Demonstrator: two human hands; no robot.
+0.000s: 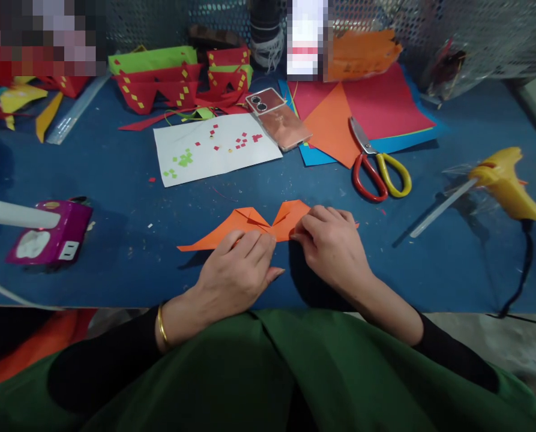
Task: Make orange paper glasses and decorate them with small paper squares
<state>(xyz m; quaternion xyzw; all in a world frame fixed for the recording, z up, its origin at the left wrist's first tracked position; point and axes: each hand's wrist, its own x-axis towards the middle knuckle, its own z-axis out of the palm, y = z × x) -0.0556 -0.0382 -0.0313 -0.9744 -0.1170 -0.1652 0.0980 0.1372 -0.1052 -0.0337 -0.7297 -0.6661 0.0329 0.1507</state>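
Observation:
A folded sheet of orange paper (222,232) lies in front of me on the blue table, with two raised folded flaps and a long point towards the left. My left hand (238,270) rests on its near edge, fingers curled over the paper and thumb reaching to the right. Around the right part of the paper my right hand (333,243) is closed, fingertips pinching the edge. That right end is mostly covered by the fingers. Beyond the right hand lie scissors (370,159) with one red and one yellow handle.
White paper (222,165) with small red and green squares lies beyond, beside a phone (281,120) and stacked coloured sheets (412,114). Folded red and green paper pieces (155,81) stand at the back. A yellow glue gun (504,180) is right, a purple box (76,222) left.

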